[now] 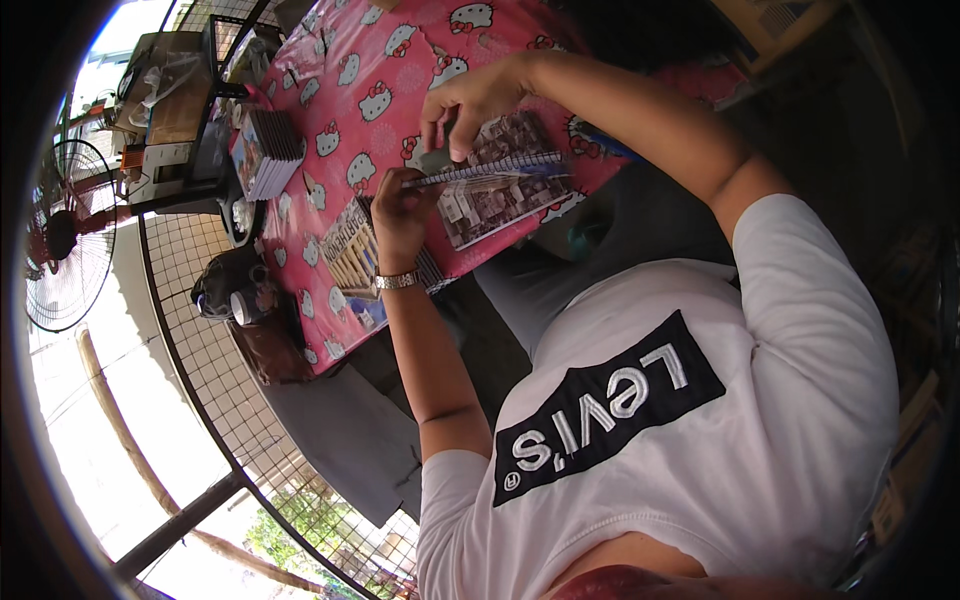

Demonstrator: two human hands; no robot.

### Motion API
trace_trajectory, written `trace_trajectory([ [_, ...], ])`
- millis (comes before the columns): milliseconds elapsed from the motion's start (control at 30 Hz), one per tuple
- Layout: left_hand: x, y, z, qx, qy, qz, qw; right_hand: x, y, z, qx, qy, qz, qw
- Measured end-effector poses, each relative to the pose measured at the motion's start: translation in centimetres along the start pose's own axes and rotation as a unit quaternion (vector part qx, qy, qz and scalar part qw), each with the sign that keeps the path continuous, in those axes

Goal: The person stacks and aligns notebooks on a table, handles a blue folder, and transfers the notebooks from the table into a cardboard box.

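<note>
A spiral-bound notebook (500, 210) with a brownish photo cover lies on the pink table near its front edge, its coil running across the middle. My left hand (402, 212), with a metal watch on the wrist, has its fingers curled around the left end of the coil. Above the notebook's far side hovers my right hand (482, 98), thumb and fingers apart and pointing down toward the coil's left end. A small dark greenish patch shows below its fingertips; what it is I cannot make out. Under my left wrist lies a pile of printed booklets (350, 250).
A pink cartoon-patterned cloth (375, 105) covers the table. Further left stands a stack of booklets (268, 155). Dark bags (235, 285) sit by the table's left edge. Beyond are a wire mesh wall (185, 260) and a standing fan (70, 235).
</note>
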State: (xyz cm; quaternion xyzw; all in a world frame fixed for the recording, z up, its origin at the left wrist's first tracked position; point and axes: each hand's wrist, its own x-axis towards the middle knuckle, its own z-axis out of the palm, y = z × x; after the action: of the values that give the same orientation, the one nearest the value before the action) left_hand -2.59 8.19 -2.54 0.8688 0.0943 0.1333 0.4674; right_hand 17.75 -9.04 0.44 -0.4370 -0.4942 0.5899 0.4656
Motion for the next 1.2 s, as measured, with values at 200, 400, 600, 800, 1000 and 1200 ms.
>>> trace_trajectory([
  [200, 0.0, 0.8, 0.4, -0.014, -0.008, -0.023, 1.000, 0.6, -0.4, -0.3, -0.162, 0.035, 0.034, 0.986],
  [400, -0.4, 0.0, 0.2, -0.025, 0.011, -0.027, 0.999, 1.6, 1.8, -1.3, -0.367, 0.108, 0.113, 0.917],
  [600, -1.1, 2.2, 1.0, -0.026, 0.108, -0.033, 0.993, -3.9, 12.6, -6.1, -0.492, 0.501, -0.037, 0.711],
  [800, -5.3, 1.1, 3.7, -0.064, 0.261, -0.052, 0.962, -13.8, 14.6, 8.8, -0.593, 0.458, 0.139, 0.648],
  [1000, -5.6, 0.6, 4.6, -0.082, 0.280, -0.026, 0.956, -13.0, 13.2, 9.8, -0.447, 0.496, -0.031, 0.744],
  [1200, -5.8, 1.0, 4.9, -0.117, 0.271, -0.024, 0.955, -4.1, 6.5, 13.7, -0.471, 0.414, -0.207, 0.751],
])
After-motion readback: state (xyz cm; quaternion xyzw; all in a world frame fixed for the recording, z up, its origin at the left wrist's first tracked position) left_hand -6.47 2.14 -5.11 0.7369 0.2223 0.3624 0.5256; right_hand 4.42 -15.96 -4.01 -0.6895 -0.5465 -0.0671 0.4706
